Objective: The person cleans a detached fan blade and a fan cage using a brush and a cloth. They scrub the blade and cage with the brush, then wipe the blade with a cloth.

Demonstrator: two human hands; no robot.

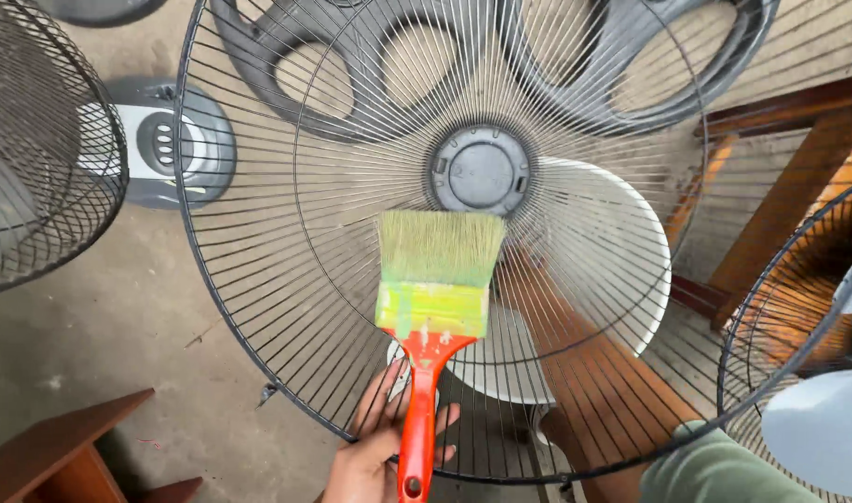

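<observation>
Visible hand [381,445]: at the bottom centre of the head view, fingers spread flat behind the wires of the grill, the orange handle crossing in front of the palm; whether the fingers clasp the handle or only press the grill I cannot tell, nor which of the person's hands this is.
Other hand: out of sight; a green sleeve [724,466] shows at the bottom right edge.
Paintbrush [435,298]: wide and flat, orange handle, a yellow-green stained band, pale greenish bristles pointing up, laid against the grill just below its hub.
Fan grill [258,279]: large round black wire guard held upright close to the camera, thin spokes running from the centre to a double rim, filling most of the view.
Hub [480,171]: round grey plastic disc at the grill's centre, just above the bristles.
White fan blade [621,270]: seen through the wires, right of the brush.
Grey blade set [631,56]: dark grey, on the floor at the top, behind the grill.
Fan base [165,140]: round, dark grey with a light panel and a cluster of buttons, upper left on the floor.
Second grill [34,158]: black wire, far left.
Third grill [798,307]: at the right edge, over brown wooden furniture [798,177].
Floor [118,317]: bare concrete.
Labels or packages: none legible here.
</observation>
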